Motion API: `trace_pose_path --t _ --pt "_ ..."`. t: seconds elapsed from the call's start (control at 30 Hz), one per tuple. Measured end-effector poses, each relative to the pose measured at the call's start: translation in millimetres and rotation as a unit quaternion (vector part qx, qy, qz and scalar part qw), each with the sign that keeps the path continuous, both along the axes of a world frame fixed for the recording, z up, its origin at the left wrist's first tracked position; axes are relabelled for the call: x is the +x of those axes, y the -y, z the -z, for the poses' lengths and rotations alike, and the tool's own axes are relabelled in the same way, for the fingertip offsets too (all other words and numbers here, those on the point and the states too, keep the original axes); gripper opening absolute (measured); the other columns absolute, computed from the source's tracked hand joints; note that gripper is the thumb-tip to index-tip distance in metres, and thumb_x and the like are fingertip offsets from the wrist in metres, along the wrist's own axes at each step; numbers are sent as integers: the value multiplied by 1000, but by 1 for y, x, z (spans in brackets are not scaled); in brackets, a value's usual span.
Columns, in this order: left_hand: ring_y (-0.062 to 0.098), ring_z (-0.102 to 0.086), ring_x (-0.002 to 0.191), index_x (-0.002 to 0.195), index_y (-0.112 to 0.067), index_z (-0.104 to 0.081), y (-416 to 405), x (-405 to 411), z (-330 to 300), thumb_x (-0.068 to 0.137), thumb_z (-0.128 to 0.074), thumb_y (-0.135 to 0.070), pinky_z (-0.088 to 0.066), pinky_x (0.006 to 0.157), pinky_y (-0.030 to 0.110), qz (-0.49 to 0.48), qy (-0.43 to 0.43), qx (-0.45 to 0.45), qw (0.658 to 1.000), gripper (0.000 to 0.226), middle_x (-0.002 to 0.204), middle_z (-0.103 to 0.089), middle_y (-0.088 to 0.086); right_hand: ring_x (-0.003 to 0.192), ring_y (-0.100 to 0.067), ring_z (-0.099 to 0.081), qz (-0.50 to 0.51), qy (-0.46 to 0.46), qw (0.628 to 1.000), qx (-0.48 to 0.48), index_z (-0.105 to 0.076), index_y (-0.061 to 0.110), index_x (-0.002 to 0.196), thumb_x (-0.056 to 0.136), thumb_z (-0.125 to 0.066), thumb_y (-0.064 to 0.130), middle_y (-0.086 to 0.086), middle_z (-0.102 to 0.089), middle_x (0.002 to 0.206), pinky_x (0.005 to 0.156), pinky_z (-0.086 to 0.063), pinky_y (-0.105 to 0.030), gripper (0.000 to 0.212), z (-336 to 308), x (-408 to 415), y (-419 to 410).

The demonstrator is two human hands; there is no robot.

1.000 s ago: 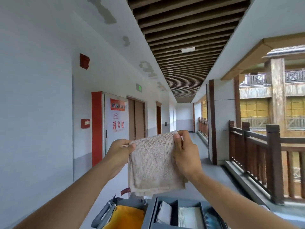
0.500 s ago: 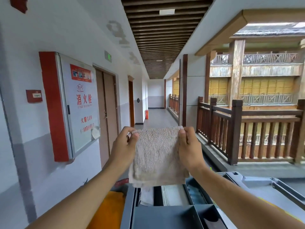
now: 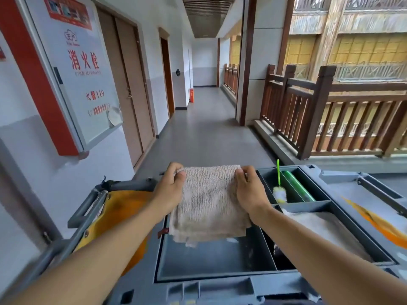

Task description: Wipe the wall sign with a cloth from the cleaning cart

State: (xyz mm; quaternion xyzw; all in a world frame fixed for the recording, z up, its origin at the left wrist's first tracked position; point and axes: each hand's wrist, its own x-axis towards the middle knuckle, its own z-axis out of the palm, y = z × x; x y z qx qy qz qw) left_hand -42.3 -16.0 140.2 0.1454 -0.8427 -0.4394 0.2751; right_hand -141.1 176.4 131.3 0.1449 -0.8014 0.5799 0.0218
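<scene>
A beige terry cloth hangs spread between both hands above the grey cleaning cart. My left hand pinches its upper left corner and my right hand pinches its upper right corner. The cloth's lower edge droops over the cart's large empty tray compartment. On the left wall is a white fire hydrant cabinet sign with red characters and a red frame. It is up and to the left of the cloth, well apart from it.
The cart's right compartments hold a green bottle, a small duster with a green handle and folded white cloths. A yellow bag hangs at the cart's left. Brown doors line the left wall; a wooden railing runs right.
The view has tilted down, bringing the cart top into sight. Both hands with the cloth have come lower, from in front of the corridor to just over the cart tray.
</scene>
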Motion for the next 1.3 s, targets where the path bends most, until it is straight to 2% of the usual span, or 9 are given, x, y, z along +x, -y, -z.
trace_pose_path --t 0.13,0.27,0.4,0.53,0.73,0.83,0.97,1.07,1.3 --pt "7 -33 52 85 -29 -47 -2 -22 54 105 -39 -26 -31 52 28 12 37 19 999 21 66 -38 -1 87 -19 -54 9 61 997 52 -52 23 111 106 -33 42 4 -58 93 76 -37 -34 27 51 -15 -1" --pt "18 -41 65 100 -24 -48 -6 -35 104 105 -35 -34 -33 60 34 8 120 38 992 17 77 -45 8 78 -14 -53 10 117 989 95 -50 22 111 107 -31 42 0 -58 94 62 -38 -34 28 99 -28 -3" --pt "18 -44 67 103 -21 -47 -7 -39 158 105 -32 -36 -32 58 32 7 197 56 979 21 78 -49 5 78 -16 -51 17 152 978 142 -53 18 111 107 -36 39 0 -57 94 74 -36 -32 27 148 -36 0" --pt "17 -42 59 91 -28 -43 -4 -41 182 104 -32 -39 -34 55 32 -7 224 65 972 20 69 -48 0 71 -10 -47 19 142 971 192 -51 22 105 105 -36 37 5 -54 84 71 -34 -31 21 173 -42 4" --pt "26 -55 61 91 -28 -36 3 -47 191 104 -32 -40 -40 56 38 -40 273 -50 960 18 75 -60 6 68 -17 -58 2 121 960 253 -50 21 101 105 -35 37 -1 -60 81 49 -36 -28 23 187 -44 15" --pt "28 -59 66 95 -26 -35 3 -46 192 104 -31 -39 -46 58 42 -56 282 -107 952 17 78 -63 6 66 -21 -59 1 94 953 289 -48 23 101 104 -36 34 -3 -59 77 47 -35 -27 16 189 -43 16" --pt "24 -56 68 112 -20 -37 2 -44 197 102 -38 -35 -37 53 35 -91 290 -202 931 18 92 -65 7 58 -17 -50 6 10 932 362 -45 22 103 105 -32 41 0 -54 71 45 -31 -29 23 192 -39 17" --pt "24 -52 79 123 -12 -39 -1 -40 198 98 -47 -30 -39 59 36 -93 287 -218 928 32 112 -60 8 66 -19 -52 6 -8 935 353 -46 18 104 103 -36 43 -2 -60 87 52 -35 -34 26 191 -39 18" --pt "23 -56 87 118 -20 -42 1 -33 175 96 -52 -29 -45 66 37 -86 221 -180 955 26 123 -52 4 104 -31 -55 17 16 950 311 -51 13 112 99 -43 35 -11 -54 116 81 -44 -40 26 175 -38 15"
